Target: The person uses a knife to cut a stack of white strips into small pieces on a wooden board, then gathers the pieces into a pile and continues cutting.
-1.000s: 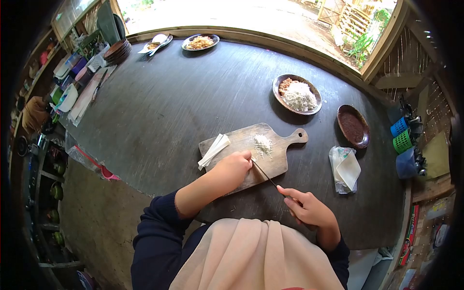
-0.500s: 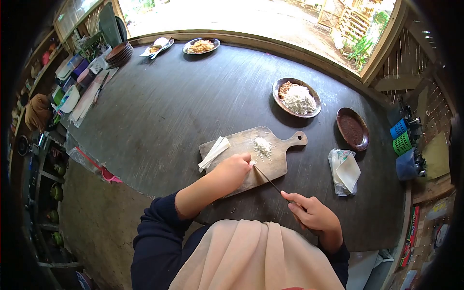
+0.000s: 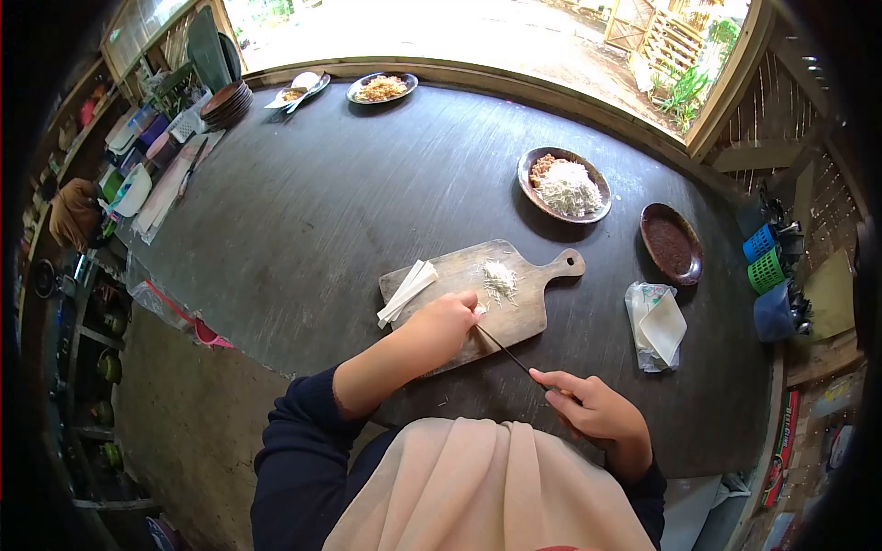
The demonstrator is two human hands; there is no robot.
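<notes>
At centre frame, the curled left hand (image 3: 443,326) pressed a white piece (image 3: 480,309) onto the cutting board (image 3: 455,268). Lower right, the right hand (image 3: 593,409) clasped the knife (image 3: 503,351).

Single view, head-worn. We look forward and steeply down from above the person's chest, through a fisheye lens with dark rounded corners. The wearer's clothing (image 3: 478,487) fills the bottom edge. Left hand (image 3: 444,323) and right hand (image 3: 588,404) sit low centre, close to the lens. Cutting board (image 3: 514,294) lands near mid-frame, a bit farther out. Dark table (image 3: 349,193) curves away upward, with far plates (image 3: 381,87) small near the top. We face an open window (image 3: 478,28) and the yard outside. Shelves (image 3: 101,303) bend down the left edge, baskets (image 3: 763,257) are at the right.
</notes>
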